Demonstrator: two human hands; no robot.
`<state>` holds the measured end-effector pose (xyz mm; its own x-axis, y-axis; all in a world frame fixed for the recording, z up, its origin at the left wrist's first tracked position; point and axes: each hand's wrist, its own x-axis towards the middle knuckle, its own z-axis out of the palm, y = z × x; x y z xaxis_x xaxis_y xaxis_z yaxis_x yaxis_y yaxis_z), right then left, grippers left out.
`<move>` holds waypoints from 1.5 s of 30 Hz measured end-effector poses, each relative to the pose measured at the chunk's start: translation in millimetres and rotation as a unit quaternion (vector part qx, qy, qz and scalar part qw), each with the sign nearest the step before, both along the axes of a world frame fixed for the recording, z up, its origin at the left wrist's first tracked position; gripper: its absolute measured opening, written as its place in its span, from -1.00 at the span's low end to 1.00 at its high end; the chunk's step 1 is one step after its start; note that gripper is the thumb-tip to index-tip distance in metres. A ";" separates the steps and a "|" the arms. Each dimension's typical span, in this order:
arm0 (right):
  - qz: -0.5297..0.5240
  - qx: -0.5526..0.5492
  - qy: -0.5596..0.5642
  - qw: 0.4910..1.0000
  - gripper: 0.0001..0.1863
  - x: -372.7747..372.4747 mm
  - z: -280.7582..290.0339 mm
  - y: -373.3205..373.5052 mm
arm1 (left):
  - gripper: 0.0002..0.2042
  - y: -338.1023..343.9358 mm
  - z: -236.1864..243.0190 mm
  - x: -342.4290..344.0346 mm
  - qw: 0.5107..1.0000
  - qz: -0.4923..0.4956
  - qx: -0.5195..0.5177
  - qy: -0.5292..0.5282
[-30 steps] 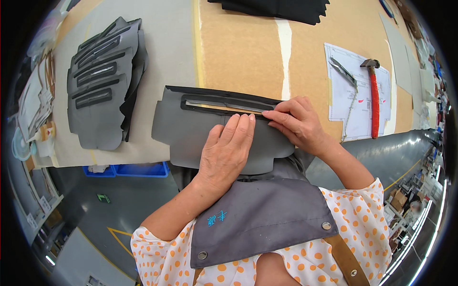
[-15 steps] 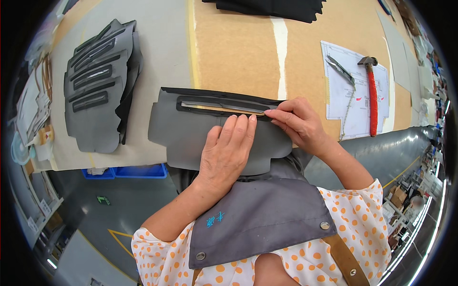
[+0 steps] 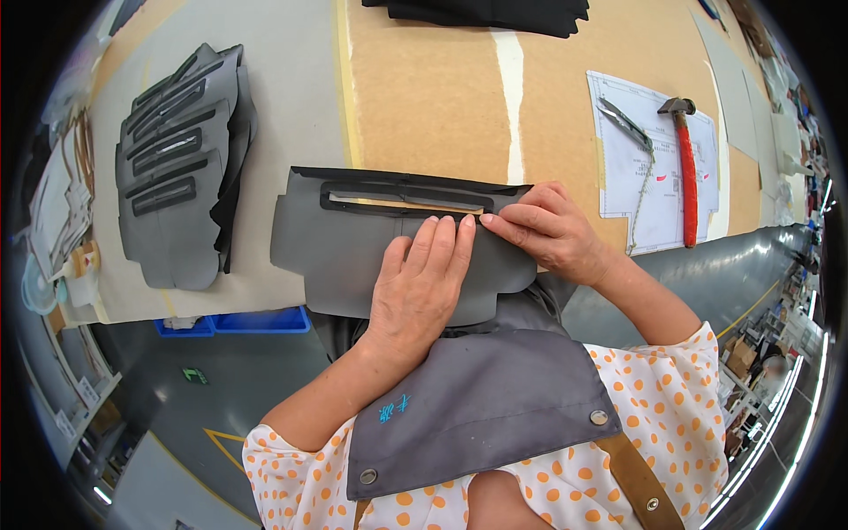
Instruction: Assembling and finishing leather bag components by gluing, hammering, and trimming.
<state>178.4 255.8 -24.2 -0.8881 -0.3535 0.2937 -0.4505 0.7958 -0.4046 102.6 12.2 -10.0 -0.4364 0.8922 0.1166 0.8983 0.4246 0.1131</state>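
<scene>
A dark grey fabric or leather panel (image 3: 344, 252) lies across the table's near edge in front of me. Along its far side runs a long narrow slot framed by a black strip (image 3: 331, 188), and the tan table shows through the opening. My left hand (image 3: 415, 278) rests flat on the panel, fingers stretched out, their tips at the slot's lower edge. At the slot's right end, my right hand (image 3: 548, 230) pinches the edging between thumb and curled fingers. The thumb tip nearly meets the left fingertips. What lies under the right fingers is hidden.
To the left is a stack of similar slotted grey panels (image 3: 177, 230). A red-handled hammer (image 3: 687, 177) and small thread snips (image 3: 627, 124) on a cord lie on a printed sheet (image 3: 618, 194). Black folded material (image 3: 486, 13) sits at the far edge; blue bins (image 3: 261, 320) stand below the table.
My right thumb and fingers have moved slightly left along the slot's lower edge. The left hand stays flat on the panel. The whole view has shifted a little.
</scene>
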 end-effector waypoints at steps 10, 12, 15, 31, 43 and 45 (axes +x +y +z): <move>0.022 -0.003 0.014 1.000 -0.43 4.0 -6.5 5.1 | -0.50 -3.3 -3.0 2.6 1.000 -0.017 -0.007 0.022; 0.020 -0.014 0.016 1.000 -0.42 4.0 -7.4 5.3 | -0.49 -3.5 -4.7 4.0 0.999 -0.014 -0.012 0.027; 0.010 -0.013 0.031 0.999 -0.48 1.1 -5.0 2.6 | -0.50 -3.1 -3.4 6.6 0.999 0.002 -0.031 0.033; 0.024 0.019 0.031 0.999 -0.43 3.1 -12.5 5.6 | -0.51 -0.9 -0.9 6.9 0.997 -0.001 -0.045 0.056; 0.065 0.037 0.042 0.996 -0.40 2.3 -8.2 10.4 | -0.51 -1.2 1.9 8.0 0.997 0.009 -0.050 0.056; 0.065 0.034 0.051 0.996 -0.40 2.5 -9.5 10.2 | -0.50 -1.6 -0.1 9.0 0.999 0.014 -0.032 0.040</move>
